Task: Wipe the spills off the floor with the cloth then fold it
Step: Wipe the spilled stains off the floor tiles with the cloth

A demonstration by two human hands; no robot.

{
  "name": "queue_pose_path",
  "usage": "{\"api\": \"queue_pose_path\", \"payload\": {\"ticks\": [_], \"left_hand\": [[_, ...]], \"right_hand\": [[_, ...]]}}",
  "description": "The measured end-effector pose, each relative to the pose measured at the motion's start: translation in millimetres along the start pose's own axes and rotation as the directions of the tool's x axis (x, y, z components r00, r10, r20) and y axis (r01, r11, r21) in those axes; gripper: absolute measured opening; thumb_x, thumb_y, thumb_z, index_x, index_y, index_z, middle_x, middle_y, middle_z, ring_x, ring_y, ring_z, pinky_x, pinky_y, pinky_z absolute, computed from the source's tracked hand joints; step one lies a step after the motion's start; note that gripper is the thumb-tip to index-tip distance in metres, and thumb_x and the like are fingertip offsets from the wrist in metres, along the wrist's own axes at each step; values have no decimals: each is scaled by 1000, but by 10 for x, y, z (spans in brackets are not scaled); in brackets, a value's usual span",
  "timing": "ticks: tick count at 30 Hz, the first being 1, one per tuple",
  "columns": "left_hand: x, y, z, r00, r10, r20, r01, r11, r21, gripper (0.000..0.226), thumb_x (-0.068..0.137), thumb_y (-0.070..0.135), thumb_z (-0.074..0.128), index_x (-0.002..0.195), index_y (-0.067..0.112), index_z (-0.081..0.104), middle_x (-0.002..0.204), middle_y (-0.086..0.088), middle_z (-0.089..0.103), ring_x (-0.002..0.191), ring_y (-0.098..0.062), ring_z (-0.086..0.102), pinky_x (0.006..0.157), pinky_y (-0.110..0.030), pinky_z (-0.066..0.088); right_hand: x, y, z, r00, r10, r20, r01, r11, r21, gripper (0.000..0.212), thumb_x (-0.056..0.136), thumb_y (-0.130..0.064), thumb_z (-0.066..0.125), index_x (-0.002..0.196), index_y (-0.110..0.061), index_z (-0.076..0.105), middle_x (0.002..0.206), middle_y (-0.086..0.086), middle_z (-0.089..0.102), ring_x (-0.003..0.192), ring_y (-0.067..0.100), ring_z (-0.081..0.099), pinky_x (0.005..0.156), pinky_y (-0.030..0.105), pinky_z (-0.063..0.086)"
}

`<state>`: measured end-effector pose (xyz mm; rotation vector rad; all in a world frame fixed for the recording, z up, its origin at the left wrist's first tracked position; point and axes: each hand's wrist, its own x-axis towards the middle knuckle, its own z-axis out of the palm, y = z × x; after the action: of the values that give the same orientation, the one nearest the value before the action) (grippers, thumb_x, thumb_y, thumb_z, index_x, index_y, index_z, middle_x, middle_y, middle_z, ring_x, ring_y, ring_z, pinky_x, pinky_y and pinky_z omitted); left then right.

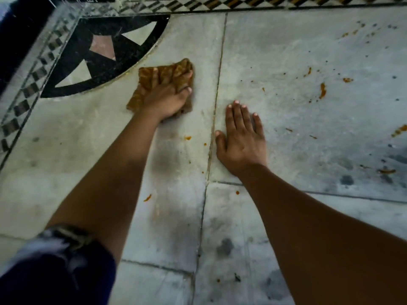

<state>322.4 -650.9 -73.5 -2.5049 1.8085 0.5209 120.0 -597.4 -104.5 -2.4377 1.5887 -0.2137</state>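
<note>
While my left hand (164, 99) presses the bunched brown cloth (163, 84) to the grey stone floor (275, 62), my right hand (241, 139) lies flat, empty, fingers spread. Orange spills (322, 90) dot slabs rightward; black inlay (105, 56) far left.

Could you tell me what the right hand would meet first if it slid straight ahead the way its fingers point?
Mostly bare floor: the right hand points up-frame, missing the orange spills further right.

The left hand (164, 96) reaches out toward eleven o'clock, fingers spread and curled, pressing down. The right hand (241, 139) lies flat, palm down, fingers together pointing to twelve o'clock. Both bare arms stretch long.
</note>
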Motion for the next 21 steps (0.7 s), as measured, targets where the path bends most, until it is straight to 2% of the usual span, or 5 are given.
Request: {"api": "queue_pose_path", "payload": {"ticks": [8,11,15,17,21], "left_hand": [[-1483,-178,427,940,335,-72,-318,931,179,59,84,63,10,141,52,2,158,12,4,146,-24,-2,112,-57,2],[-1345,-441,336,980,177,-93,-152,961,230,61,85,66,13,144,51,6,158,7,15,145,-29,7,111,-60,1],[-742,-15,213,981,-152,-122,144,987,-75,56,95,57,22,147,42,9,159,5,5,146,-28,-3,113,-58,-1],[-760,191,284,986,-125,-111,117,990,-76,58,96,55,21,149,37,8,159,5,3,146,-26,-5,113,-60,-3],[-1463,262,574,978,141,-155,-127,987,96,62,88,60,12,147,42,4,159,8,3,146,-25,-3,112,-59,-2]], "right_hand": [[11,19,-9,1000,-7,17,8,1000,-8,60,98,-34,20,150,-8,8,159,9,5,146,20,1,117,37,-4],[-15,19,24,1000,-10,16,10,1000,-27,60,98,-35,21,150,-9,6,159,8,2,146,19,-1,117,36,-5],[51,35,-2,1000,2,8,-2,1000,-13,59,98,-35,21,150,-9,8,159,8,4,146,19,0,117,36,-4],[42,16,-6,1000,-11,2,11,1000,-4,58,99,-34,20,150,-9,10,159,7,6,146,19,2,117,35,-3],[17,22,-73,1000,8,-21,-6,997,78,54,101,-32,18,149,-9,14,158,6,12,146,17,6,117,32,-1]]}}
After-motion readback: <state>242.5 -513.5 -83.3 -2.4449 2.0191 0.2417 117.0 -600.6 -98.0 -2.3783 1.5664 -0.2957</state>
